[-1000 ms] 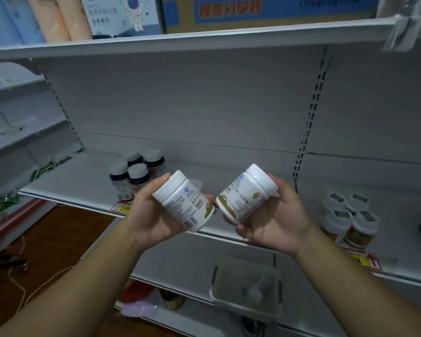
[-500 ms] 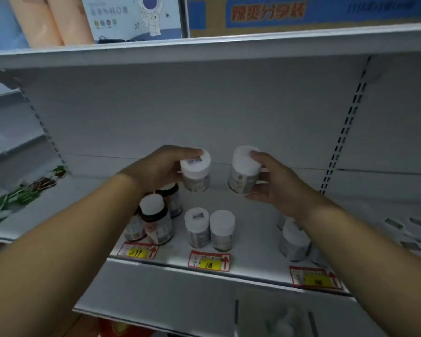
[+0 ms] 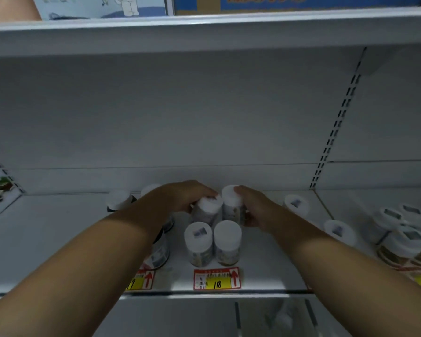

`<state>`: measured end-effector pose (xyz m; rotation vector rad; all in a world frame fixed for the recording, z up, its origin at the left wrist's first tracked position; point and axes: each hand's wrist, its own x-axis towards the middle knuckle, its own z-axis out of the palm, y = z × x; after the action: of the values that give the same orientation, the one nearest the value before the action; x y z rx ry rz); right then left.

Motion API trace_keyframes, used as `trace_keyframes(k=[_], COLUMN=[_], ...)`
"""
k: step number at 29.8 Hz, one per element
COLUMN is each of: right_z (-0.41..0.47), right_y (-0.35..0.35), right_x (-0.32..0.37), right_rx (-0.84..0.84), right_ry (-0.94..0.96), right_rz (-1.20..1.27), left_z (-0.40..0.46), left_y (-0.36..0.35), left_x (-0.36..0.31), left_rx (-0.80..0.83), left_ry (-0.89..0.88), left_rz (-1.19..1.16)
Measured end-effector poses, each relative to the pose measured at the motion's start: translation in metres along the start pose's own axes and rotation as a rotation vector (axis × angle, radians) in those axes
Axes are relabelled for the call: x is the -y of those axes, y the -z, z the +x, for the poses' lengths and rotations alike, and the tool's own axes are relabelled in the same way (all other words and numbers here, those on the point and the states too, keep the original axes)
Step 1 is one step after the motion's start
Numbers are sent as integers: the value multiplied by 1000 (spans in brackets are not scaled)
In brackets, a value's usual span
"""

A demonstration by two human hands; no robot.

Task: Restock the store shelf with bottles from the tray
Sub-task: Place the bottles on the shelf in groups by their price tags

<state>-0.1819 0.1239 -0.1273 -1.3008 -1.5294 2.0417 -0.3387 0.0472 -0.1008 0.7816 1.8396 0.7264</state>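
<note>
White-capped bottles are gripped upright, one point(image 3: 207, 208) by the left hand point(image 3: 180, 198), one point(image 3: 232, 203) by the right hand point(image 3: 252, 206). Both are held touching on the shelf point(image 3: 58, 239), just behind two standing bottles point(image 3: 213, 243).

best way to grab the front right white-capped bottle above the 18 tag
Take the front right bottle by its white cap, fingers wrapping it from above and the front. It stands upright at the shelf edge; another bottle crowds its left, two held ones stand behind.
</note>
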Motion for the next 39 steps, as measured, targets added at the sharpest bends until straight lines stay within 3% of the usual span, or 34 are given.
trace_keyframes(k=[3,8,12,19,23,25,27,31,34,39], right_z=[4,-2,-9,-16,-23,-27,-36,-62,-79,-106], right_y=[0,-6,-8,-7,-7,-4,5,46,89,153], right_x=[-12,-20,-15,-9,-3,2,12,47,54,23], right_rx=[-49,-55,-51,-11,56,74,19,-114,-124,-70], right_ry=[35,104,194,230,214,265,432,764,767,707], right_rz=[-53,-199,-455,-614,-716,-921,-1168,-1415,-1519,-1591], left_z=[2,-5,-13,-21,-23,-20,-17,-26,-38,-64], left_y=[-2,1,8,3,-1,-2,-2,-9,-37,-104], left_x=[4,-3,-4,-3,0,-3,-9,-22,-31,-58], left_rx=[24,66,61,19,-16,-60,-98,-373,-426,-398], left_ry=[15,50,77,11,34,-16,-153,-317,-349,-403], left_rz=[68,373,499,460,322,323,479,769,959,968])
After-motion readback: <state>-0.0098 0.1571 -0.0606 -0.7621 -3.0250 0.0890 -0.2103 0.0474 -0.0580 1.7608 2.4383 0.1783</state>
